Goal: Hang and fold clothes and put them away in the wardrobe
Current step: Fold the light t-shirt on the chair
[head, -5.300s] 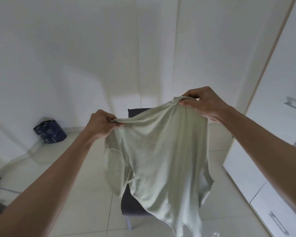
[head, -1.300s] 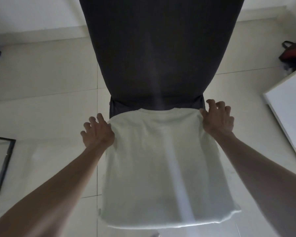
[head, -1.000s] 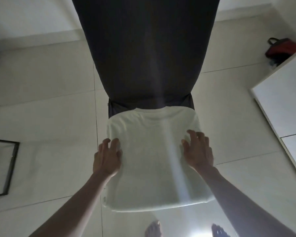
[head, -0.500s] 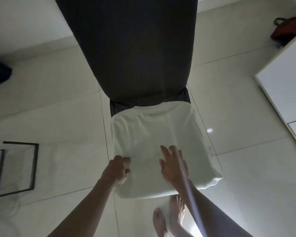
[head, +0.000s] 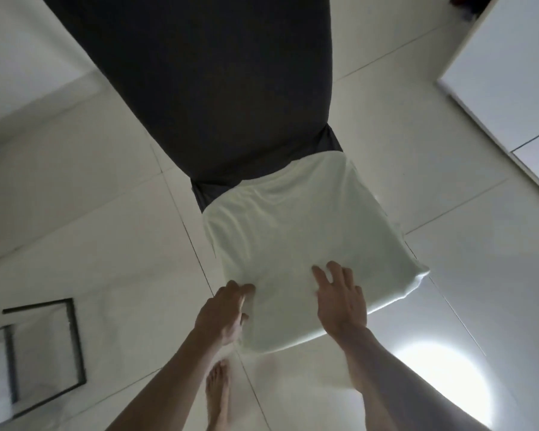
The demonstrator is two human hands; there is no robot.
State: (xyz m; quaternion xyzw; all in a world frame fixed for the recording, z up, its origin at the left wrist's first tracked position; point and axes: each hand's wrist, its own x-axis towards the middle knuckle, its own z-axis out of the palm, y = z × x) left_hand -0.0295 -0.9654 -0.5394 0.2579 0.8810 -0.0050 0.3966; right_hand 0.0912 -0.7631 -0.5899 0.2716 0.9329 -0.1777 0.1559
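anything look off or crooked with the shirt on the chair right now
Nothing stands out. The pale shirt lies folded on the dark chair seat, a few soft wrinkles near the left hand. The right hand rests flat on it.

Home bedroom (tiled), wardrobe (head: 511, 63), chair (head: 218, 88)

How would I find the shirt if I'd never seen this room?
Look for the big dark chair standing on the pale tiled floor. On its seat lies the folded shirt, with the left hand at its near edge and the right hand flat on top. It is the only soft whitish cloth there.
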